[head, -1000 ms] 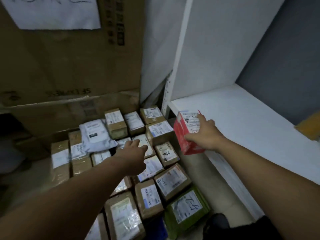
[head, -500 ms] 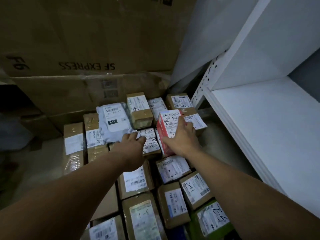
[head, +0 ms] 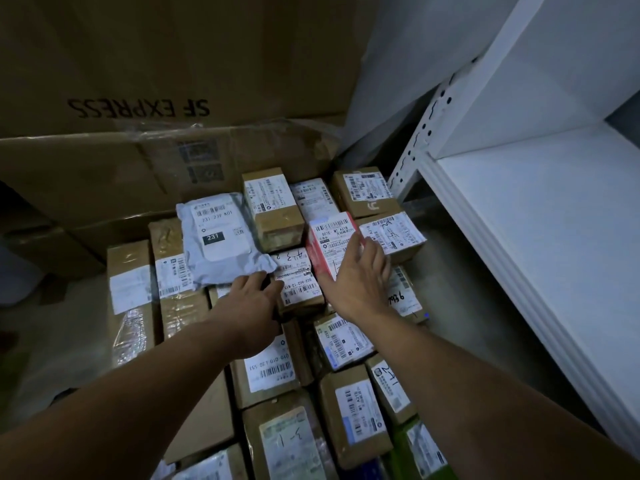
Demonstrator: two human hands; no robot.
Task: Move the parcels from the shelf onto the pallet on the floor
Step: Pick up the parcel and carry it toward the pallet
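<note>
Fingers [head: 373, 252] grip red parcel [head: 332, 237] — right hand [head: 360, 282]; left hand [head: 254, 301] beside grey mailer [head: 221, 240].

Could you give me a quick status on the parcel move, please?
Right hand grips red parcel, down among brown parcels. Left hand open, at grey mailer bag corner. Neighbours packed tight; nothing else in the way.
</note>
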